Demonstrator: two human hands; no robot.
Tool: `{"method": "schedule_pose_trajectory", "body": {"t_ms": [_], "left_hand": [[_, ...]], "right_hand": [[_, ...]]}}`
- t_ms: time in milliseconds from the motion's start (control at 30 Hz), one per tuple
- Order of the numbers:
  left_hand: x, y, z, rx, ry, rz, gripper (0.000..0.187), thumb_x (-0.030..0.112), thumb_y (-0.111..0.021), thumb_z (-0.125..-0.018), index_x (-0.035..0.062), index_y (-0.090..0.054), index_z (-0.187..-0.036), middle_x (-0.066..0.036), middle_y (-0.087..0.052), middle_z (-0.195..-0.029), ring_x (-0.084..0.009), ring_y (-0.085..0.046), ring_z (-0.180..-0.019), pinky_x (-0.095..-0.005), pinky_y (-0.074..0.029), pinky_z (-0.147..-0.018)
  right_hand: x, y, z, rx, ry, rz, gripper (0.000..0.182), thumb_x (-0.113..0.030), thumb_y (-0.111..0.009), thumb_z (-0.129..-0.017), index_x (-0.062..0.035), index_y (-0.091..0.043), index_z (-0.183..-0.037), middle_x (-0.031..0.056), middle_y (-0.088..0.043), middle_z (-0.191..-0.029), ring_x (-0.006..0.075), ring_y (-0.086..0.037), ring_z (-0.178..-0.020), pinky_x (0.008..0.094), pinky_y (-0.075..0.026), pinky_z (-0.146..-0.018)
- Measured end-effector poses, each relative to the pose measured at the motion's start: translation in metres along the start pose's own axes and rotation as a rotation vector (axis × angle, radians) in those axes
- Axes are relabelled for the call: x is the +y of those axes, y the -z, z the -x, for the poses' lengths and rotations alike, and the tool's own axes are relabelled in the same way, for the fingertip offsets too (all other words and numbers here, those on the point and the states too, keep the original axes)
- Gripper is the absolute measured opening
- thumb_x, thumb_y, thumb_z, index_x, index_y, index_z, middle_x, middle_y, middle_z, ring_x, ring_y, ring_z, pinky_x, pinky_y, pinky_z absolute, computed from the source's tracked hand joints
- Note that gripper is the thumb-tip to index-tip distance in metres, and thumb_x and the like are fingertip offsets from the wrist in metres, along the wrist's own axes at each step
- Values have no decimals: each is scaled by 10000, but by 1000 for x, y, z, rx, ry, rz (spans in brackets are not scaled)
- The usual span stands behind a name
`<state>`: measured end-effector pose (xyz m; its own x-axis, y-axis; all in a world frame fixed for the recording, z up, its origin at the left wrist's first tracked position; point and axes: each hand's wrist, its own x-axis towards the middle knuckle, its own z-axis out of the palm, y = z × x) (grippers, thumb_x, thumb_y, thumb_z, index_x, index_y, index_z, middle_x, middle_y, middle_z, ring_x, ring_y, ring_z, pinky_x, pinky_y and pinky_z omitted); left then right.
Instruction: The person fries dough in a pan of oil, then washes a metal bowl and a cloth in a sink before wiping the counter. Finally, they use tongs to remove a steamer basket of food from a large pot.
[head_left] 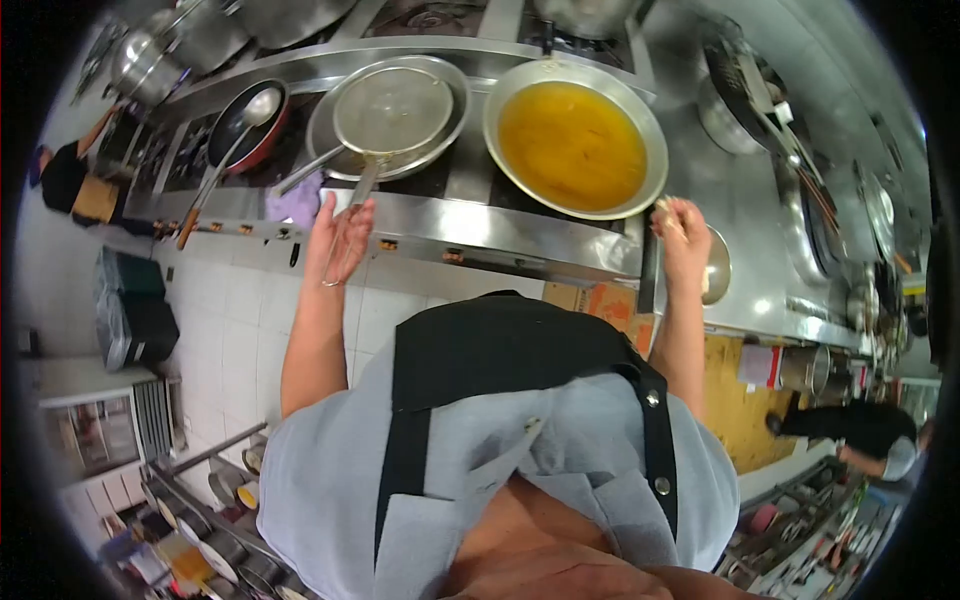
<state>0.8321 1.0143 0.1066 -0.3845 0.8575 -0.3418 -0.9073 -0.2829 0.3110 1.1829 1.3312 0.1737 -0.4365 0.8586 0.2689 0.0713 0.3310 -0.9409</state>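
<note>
My left hand (345, 240) is palm up around the handle of a round wire-mesh strainer (393, 108), with the handle's wire loop near my wrist. The strainer rests over a wide metal pan (452, 122) on the stove. To its right stands a large pan (650, 165) of yellow-orange liquid (572, 140), probably oil. My right hand (685, 245) is closed at that pan's lower right rim, pinching a small pale piece (662, 206) too small to identify. A metal bowl (718, 265) sits beside my right wrist, partly hidden by it.
A ladle (262, 106) lies in a red-sided pan (268, 148), its wooden handle over the stove edge. A lilac cloth (296, 204) lies on the edge. Pots (205, 40) stand at back left; utensils (765, 100) at right. Two people (88, 185) are farther off, left and right.
</note>
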Motion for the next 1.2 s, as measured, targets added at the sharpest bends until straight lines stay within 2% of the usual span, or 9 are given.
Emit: {"method": "schedule_pose_trajectory", "body": {"t_ms": [33, 200, 333, 500, 700, 833, 933, 1133, 1200], "left_hand": [[7, -1, -4, -126, 122, 35, 273, 240, -491, -909, -26, -463, -968, -59, -508, -753, -87, -500, -599, -198, -475, -493], [-6, -40, 26, 140, -128, -546, 83, 79, -486, -866, 16, -433, -875, -25, -483, -740, -51, -392, -505, -163, -338, -388], [-4, -40, 36, 185, -230, -677, 86, 51, -512, -842, 21, -444, -885, -25, -489, -741, -44, -405, -516, -162, -295, -377], [15, -14, 12, 224, -145, -489, 91, 32, -506, -847, -22, -476, -915, -62, -532, -779, -62, -458, -543, -154, -369, -390], [18, 5, 4, 23, -99, -437, 312, 162, -493, -904, -67, -460, -1114, -118, -575, -918, -121, -560, -693, -152, -493, -509], [-14, -24, 13, 206, -197, -346, 446, 329, -466, -916, -27, -450, -1184, -116, -593, -941, -165, -588, -761, -228, -523, -686], [12, 86, -17, 125, 12, -511, 488, 374, -494, -891, 24, -443, -1228, -151, -566, -1067, -232, -567, -946, -347, -479, -833], [-22, 122, -78, 913, -113, -2083, 961, 567, -657, -663, 46, -265, -1369, -251, -255, -1390, -374, -244, -1291, -451, -265, -1021], [-23, 152, -112, 920, -104, -2270, 1165, 653, -672, -575, 44, -127, -1404, -301, -132, -1413, -440, -137, -1311, -515, -217, -1026]], "right_hand": [[-1, -4, -1, -23, -1, -34, 56, -67, -557, -834, -18, -544, -811, -23, -513, -716, 52, -452, -665, 199, -382, -614], [-14, -7, 7, -38, -6, -148, 53, -53, -568, -834, -10, -546, -813, -41, -501, -709, 48, -432, -642, 185, -370, -608], [4, 27, 6, 103, -25, 169, 76, -72, -574, -829, -3, -550, -810, -15, -513, -692, 47, -443, -656, 211, -384, -591], [53, 124, -9, 146, -214, 904, 170, -152, -575, -776, -32, -596, -895, 147, -617, -810, 299, -579, -730, 362, -448, -666], [112, 158, -15, -121, -497, 1037, 362, -173, -624, -703, -102, -606, -1058, 163, -608, -1038, 317, -575, -980, 383, -457, -842], [122, 137, -12, -235, -436, 1182, 485, -169, -698, -639, -102, -571, -1102, 167, -562, -1136, 314, -502, -1098, 376, -424, -914], [148, 137, -14, -150, -320, 1362, 423, -171, -707, -630, -78, -586, -1024, 175, -582, -1072, 318, -495, -1100, 384, -413, -923], [142, 140, -22, -306, -377, 1275, 369, -118, -688, -635, -59, -573, -981, 169, -597, -995, 336, -536, -1008, 403, -442, -864], [151, 146, -25, -290, -386, 1139, 329, -71, -655, -644, -62, -573, -963, 187, -603, -954, 340, -567, -928, 389, -457, -788]]}}
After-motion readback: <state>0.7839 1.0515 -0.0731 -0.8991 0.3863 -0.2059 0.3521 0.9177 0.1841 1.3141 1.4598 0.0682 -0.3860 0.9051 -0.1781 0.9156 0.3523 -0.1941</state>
